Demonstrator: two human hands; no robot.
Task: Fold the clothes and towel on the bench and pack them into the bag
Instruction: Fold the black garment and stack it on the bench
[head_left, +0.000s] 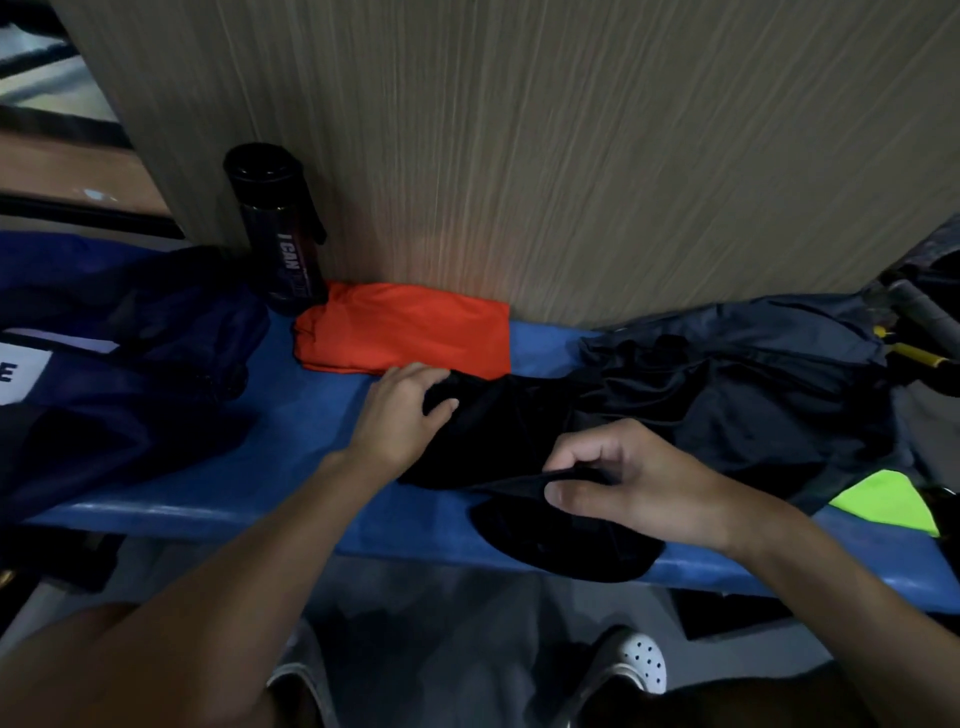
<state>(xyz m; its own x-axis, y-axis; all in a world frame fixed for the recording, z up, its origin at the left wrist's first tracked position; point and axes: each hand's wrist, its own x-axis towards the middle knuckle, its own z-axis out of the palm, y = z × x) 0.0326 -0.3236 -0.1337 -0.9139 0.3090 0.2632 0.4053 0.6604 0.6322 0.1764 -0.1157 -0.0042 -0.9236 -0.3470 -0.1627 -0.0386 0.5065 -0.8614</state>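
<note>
White perforated shoes (643, 659) stand on the floor below the blue desk (291, 431). Right hand (644, 483) pinches a fold of the black garment (498, 431) between thumb and curled fingers near the desk's front edge, where part of the cloth hangs over. Left hand (400, 415) grips the same garment's far left corner. Just behind lies a folded orange cloth (410, 332), against the wood-grain wall (571, 156). Dark crumpled clothes (753, 374) pile up on the right, with a neon yellow-green patch (883, 499) at their near edge. A navy bag (130, 353) sits on the left, and a black bottle (278, 228) stands upright between it and the orange cloth.
</note>
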